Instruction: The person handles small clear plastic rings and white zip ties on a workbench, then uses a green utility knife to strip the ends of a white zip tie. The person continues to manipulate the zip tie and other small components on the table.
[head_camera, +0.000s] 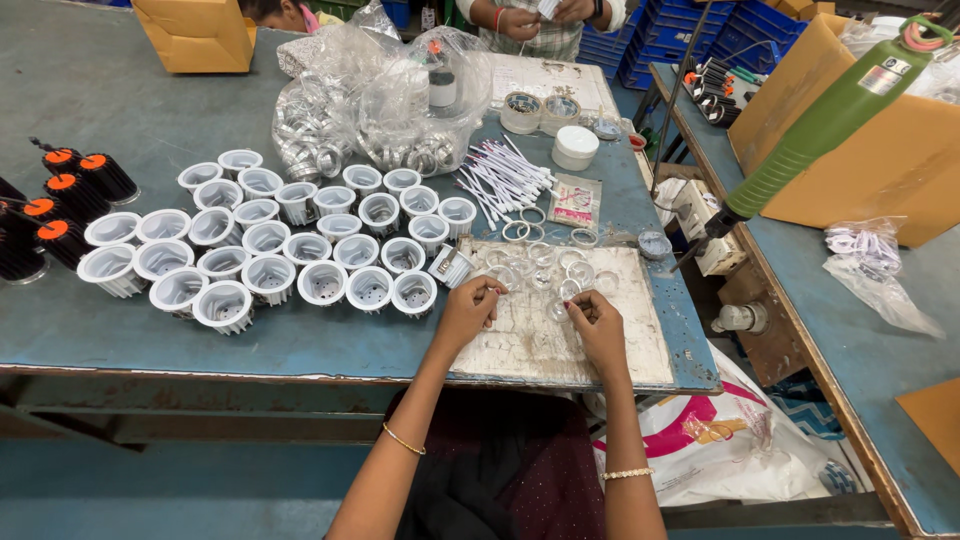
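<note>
Head camera looks down on a worn blue-green metal work table (150, 100), where both hands are over a scratched pale rectangular board (560, 345) near the front edge. Left hand (468, 310) has its fingers curled together and seems to pinch a small clear round plastic lens (492, 296) at the fingertips. Right hand (597, 325) also has its fingers pressed together over the board; what it pinches is too small to tell. Many more clear round lenses (545, 268) lie spread on the far part of the board, just beyond both hands. Left of the board stand rows of white finned round lamp housings (270, 250), open side up. Behind them lie clear plastic bags of metal rings (390, 110) and a bunch of white wires (505, 178).
</note>
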